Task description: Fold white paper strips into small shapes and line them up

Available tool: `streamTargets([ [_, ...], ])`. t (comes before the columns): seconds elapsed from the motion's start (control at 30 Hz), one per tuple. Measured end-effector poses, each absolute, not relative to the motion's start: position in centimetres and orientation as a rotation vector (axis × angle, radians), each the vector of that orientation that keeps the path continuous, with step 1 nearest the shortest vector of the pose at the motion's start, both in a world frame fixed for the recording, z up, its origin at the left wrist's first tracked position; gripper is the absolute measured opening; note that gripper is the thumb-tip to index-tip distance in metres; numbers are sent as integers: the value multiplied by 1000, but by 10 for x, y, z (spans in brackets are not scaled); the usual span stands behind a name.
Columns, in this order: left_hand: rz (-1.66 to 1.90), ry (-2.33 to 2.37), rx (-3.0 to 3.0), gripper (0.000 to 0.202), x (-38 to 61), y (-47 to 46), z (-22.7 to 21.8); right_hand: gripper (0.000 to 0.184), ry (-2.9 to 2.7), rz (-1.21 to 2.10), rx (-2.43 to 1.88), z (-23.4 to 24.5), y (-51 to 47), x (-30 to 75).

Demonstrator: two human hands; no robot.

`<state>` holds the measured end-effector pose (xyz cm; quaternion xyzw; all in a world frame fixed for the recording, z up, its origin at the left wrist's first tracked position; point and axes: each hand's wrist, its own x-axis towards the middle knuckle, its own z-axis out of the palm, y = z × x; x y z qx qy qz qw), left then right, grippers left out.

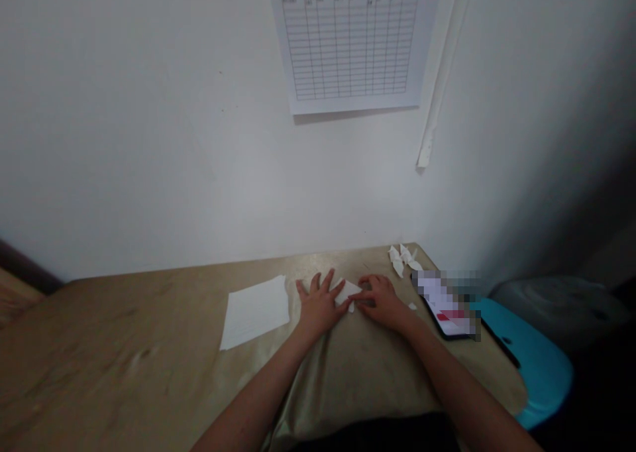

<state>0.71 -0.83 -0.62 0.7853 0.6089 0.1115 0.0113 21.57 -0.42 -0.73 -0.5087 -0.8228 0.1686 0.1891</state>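
Observation:
A small folded piece of white paper (348, 290) lies on the table between my two hands. My left hand (318, 304) rests flat with its fingers spread, and its thumb side touches the paper's left edge. From the other side, my right hand (381, 301) has bent fingers, with the fingertips and thumb close together at the paper's right and lower edge. Part of the paper is hidden under the fingers. To the left of my left hand lies a flat white sheet (256, 311). Crumpled or folded white paper pieces (403, 258) sit near the table's far right corner.
A phone (444, 309) with a lit, partly blurred screen lies right of my right hand. A tiny white scrap (412, 306) is near my wrist. The brownish table cover (163, 346) is wrinkled. Beyond the right edge is a blue stool (544, 359). A printed chart (352, 48) hangs on the wall.

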Motion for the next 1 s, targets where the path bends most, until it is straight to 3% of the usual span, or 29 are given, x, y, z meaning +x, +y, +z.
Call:
streamTargets([
  [0.23, 294, 1927, 2393, 64, 4, -6, -6, 34, -2340, 434, -1652, -9, -2, 214],
  [1.0, 297, 1934, 2382, 65, 4, -4, -7, 39, -2284, 213, -1797, -7, -2, 212],
])
